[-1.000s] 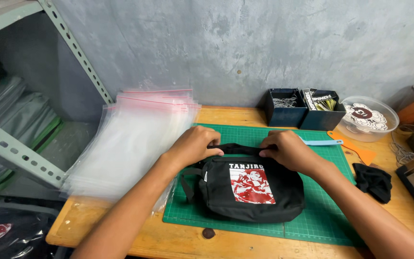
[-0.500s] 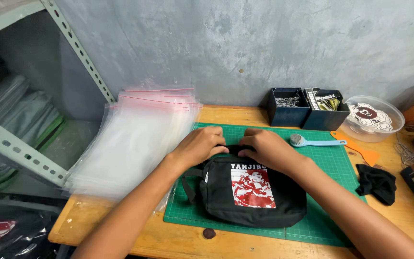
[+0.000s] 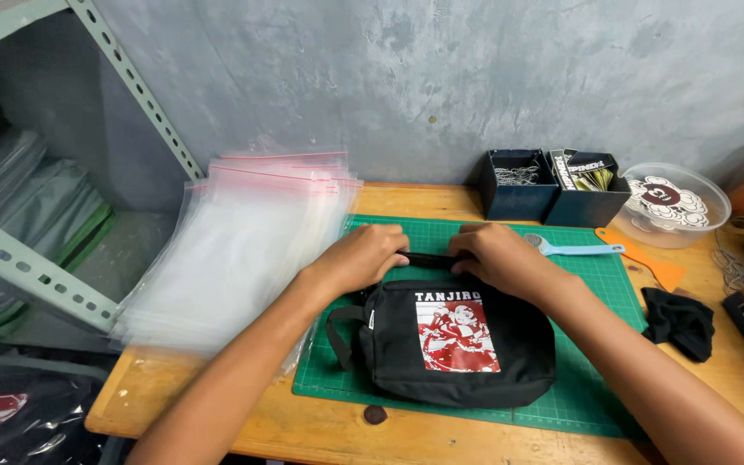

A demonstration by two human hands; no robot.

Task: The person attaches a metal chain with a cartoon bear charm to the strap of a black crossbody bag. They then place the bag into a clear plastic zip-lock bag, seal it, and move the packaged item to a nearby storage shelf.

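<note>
A small black sling bag [image 3: 458,344] with a red and white picture on its front lies on a green cutting mat [image 3: 600,297]. My left hand [image 3: 363,257] and my right hand [image 3: 497,258] rest side by side on the bag's top edge, fingers curled over a folded black strap [image 3: 428,258] that shows between them. A loop of strap [image 3: 340,331] sticks out at the bag's left side.
A stack of clear zip bags [image 3: 243,241] lies to the left, partly over the table edge. Behind the mat stand two dark boxes [image 3: 548,189], a clear tub of stickers [image 3: 673,202], a blue brush [image 3: 574,250], an orange scraper [image 3: 647,258] and a black cloth [image 3: 682,320]. Metal shelving [image 3: 36,275] is at far left.
My right hand slid left along the top of the bag toward my left hand, then eased slightly right. Both hands stay on the strap. The brush came into view.
</note>
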